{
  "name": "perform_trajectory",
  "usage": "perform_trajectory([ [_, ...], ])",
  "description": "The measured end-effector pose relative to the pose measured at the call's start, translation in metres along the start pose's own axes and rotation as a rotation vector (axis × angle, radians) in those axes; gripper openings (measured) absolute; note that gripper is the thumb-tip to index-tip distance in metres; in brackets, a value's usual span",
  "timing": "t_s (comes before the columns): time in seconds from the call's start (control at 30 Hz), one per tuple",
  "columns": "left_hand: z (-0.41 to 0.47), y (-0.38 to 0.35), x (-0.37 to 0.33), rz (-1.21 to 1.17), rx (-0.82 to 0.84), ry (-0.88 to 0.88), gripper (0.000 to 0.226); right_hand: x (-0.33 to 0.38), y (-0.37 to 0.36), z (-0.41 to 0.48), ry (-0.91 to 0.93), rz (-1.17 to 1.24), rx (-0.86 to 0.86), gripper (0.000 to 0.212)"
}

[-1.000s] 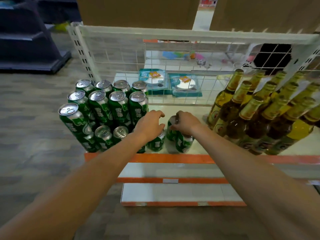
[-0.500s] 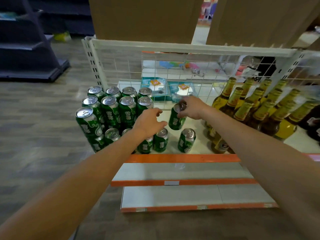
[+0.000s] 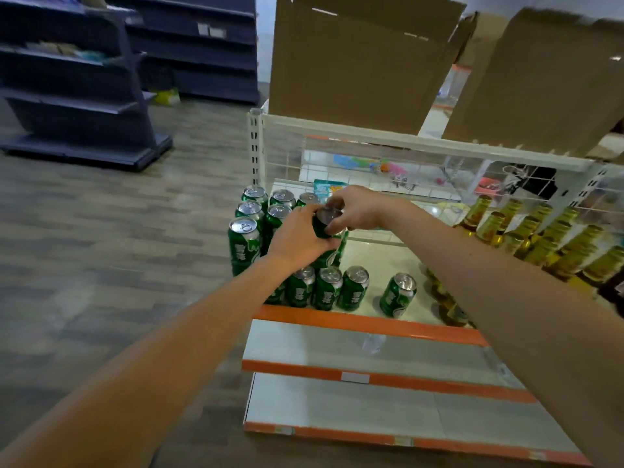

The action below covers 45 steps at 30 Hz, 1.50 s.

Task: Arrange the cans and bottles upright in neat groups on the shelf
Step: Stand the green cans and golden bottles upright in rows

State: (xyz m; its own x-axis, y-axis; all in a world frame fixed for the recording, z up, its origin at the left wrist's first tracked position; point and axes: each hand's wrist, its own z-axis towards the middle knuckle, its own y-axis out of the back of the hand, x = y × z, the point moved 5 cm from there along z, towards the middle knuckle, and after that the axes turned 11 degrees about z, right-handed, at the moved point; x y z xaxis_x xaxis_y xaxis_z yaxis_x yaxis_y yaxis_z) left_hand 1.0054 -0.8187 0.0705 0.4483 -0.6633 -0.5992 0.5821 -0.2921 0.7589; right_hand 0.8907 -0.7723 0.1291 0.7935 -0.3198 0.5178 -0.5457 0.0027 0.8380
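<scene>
Green cans (image 3: 243, 245) stand stacked in two layers at the left end of the white shelf with an orange front edge (image 3: 371, 321). Three more cans (image 3: 329, 292) form a front row, and a single can (image 3: 398, 295) stands apart to their right. My right hand (image 3: 354, 211) grips the rim of a green can (image 3: 324, 225) held at the top of the stack's right side. My left hand (image 3: 299, 238) wraps around the side of that same can. Amber bottles with gold foil necks (image 3: 540, 238) stand grouped at the right; my right forearm hides some of them.
A wire mesh panel (image 3: 405, 163) backs the shelf. Cardboard boxes (image 3: 354, 62) sit on the frame above. Two lower shelves (image 3: 371, 349) jut out below. Dark shelving units (image 3: 84, 96) stand at the far left across a wooden floor.
My right hand carried the green can left and up from the shelf's middle to the top of the stack. My left hand rose from the front cans to take its side.
</scene>
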Motion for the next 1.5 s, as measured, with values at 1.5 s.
perform_trajectory([
  [1.5, 0.022, 0.009, 0.078, 0.771, 0.018, 0.039, 0.084, -0.079, -0.032, 0.006, -0.097, 0.101, -0.099, 0.054],
])
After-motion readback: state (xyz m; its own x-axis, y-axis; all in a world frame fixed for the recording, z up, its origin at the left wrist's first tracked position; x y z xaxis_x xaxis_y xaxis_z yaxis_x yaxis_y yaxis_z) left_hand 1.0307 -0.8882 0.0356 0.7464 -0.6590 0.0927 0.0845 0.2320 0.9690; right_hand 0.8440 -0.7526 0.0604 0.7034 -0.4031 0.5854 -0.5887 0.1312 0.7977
